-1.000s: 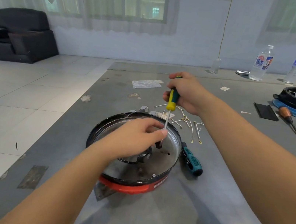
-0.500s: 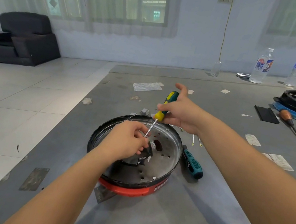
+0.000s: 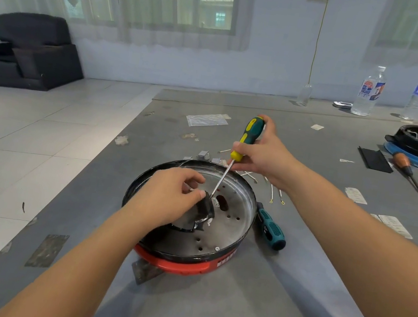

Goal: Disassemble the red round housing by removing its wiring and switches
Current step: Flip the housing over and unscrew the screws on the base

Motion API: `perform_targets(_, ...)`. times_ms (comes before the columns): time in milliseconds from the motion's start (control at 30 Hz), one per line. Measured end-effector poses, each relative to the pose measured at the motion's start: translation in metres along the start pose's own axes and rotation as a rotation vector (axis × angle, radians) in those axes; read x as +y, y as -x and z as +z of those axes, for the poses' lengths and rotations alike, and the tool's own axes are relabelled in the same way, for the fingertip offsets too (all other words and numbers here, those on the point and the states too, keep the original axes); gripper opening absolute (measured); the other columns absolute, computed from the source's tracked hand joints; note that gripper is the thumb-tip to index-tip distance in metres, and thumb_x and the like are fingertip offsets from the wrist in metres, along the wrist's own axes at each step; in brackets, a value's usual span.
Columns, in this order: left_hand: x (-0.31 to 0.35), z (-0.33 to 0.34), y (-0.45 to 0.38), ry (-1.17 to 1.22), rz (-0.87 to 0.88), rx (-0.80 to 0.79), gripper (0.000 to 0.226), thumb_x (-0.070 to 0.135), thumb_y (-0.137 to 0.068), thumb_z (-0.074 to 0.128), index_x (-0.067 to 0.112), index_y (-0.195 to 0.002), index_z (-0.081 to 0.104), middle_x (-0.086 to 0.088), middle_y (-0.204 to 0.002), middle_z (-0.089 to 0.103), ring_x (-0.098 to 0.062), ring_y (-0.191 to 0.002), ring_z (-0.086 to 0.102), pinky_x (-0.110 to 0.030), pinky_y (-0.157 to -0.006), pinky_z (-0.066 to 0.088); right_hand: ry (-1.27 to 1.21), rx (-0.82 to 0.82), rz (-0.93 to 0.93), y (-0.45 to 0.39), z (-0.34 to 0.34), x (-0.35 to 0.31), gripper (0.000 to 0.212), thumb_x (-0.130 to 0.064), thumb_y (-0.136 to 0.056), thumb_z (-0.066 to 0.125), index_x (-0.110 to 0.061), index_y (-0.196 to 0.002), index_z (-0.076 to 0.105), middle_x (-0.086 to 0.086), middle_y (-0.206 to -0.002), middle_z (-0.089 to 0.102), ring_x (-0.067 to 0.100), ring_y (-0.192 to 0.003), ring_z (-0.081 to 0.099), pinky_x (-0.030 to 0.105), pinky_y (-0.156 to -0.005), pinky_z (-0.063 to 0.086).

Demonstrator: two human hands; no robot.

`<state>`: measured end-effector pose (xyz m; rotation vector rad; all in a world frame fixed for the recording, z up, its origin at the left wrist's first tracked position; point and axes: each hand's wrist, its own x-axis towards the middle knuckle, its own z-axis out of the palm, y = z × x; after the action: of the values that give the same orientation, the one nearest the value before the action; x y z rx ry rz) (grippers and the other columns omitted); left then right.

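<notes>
Housing: red round housing (image 3: 180,264) lies on the grey table (image 3: 232,313), directly under the left hand and near the front of both arms.
Left hand: left hand (image 3: 168,201) is over the metal plate (image 3: 230,224) inside the housing, fingers pinching a small black part (image 3: 205,207).
Right hand: right hand (image 3: 265,156) grips the yellow-green screwdriver (image 3: 242,147), tilted, its tip beside the black part.
Beside: a teal screwdriver (image 3: 271,227) lies just right of the housing.

No text legible. Two water bottles (image 3: 369,91) carry blurred labels. White marks on red housing (image 3: 225,263): unreadable.
</notes>
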<state>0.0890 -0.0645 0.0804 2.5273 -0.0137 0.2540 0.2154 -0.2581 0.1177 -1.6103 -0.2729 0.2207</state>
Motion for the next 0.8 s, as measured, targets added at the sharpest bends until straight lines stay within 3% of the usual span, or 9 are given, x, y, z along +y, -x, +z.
perform_targets(100,-0.014,-0.008,0.001,-0.121,0.054,-0.008,0.029,0.042,-0.099,0.065,0.037,-0.127,0.069,0.016,-0.127,0.067,-0.006,-0.119,0.06,-0.023,-0.093,0.042,0.15,0.063,-0.098,-0.005,-0.014,-0.003,0.084,-0.002,-0.094,0.067,-0.048,-0.145,0.018,0.026,-0.132,0.05,0.043,-0.084,0.075,0.049,-0.071,0.064)
perform_targets(200,-0.021,-0.01,0.003,-0.161,0.092,-0.161,0.037,0.051,-0.099,0.061,0.043,-0.135,0.063,0.02,-0.143,0.058,-0.006,-0.133,0.052,-0.022,-0.099,0.037,0.253,0.102,-0.175,-0.008,-0.024,-0.006,0.086,-0.003,-0.095,0.067,-0.05,-0.146,0.016,0.026,-0.128,0.051,0.041,-0.084,0.075,0.05,-0.072,0.064)
perform_targets(333,-0.016,-0.009,0.002,-0.201,0.081,-0.37,0.062,0.08,-0.089,0.053,0.063,-0.147,0.041,0.02,-0.167,0.029,-0.011,-0.153,0.028,-0.038,-0.122,0.025,0.288,0.09,-0.245,-0.01,-0.031,-0.007,0.085,-0.003,-0.095,0.065,-0.053,-0.144,0.017,0.027,-0.123,0.053,0.041,-0.081,0.075,0.049,-0.071,0.064)
perform_targets(467,-0.014,-0.008,0.001,-0.302,0.057,-0.48,0.079,0.097,-0.074,0.047,0.075,-0.146,0.023,0.02,-0.171,0.013,-0.023,-0.159,0.014,-0.053,-0.128,0.015,0.348,0.071,-0.296,-0.008,-0.031,-0.008,0.082,-0.006,-0.096,0.065,-0.054,-0.144,0.018,0.022,-0.12,0.054,0.036,-0.076,0.076,0.047,-0.071,0.064)
perform_targets(800,-0.016,-0.006,-0.001,-0.362,0.061,-0.527,0.083,0.104,-0.065,0.034,0.08,-0.143,0.015,0.022,-0.171,0.006,-0.025,-0.16,0.006,-0.059,-0.128,0.01,0.435,0.065,-0.377,0.0,-0.03,-0.013,0.077,-0.008,-0.097,0.064,-0.051,-0.143,0.02,0.016,-0.12,0.055,0.03,-0.071,0.076,0.044,-0.069,0.065)
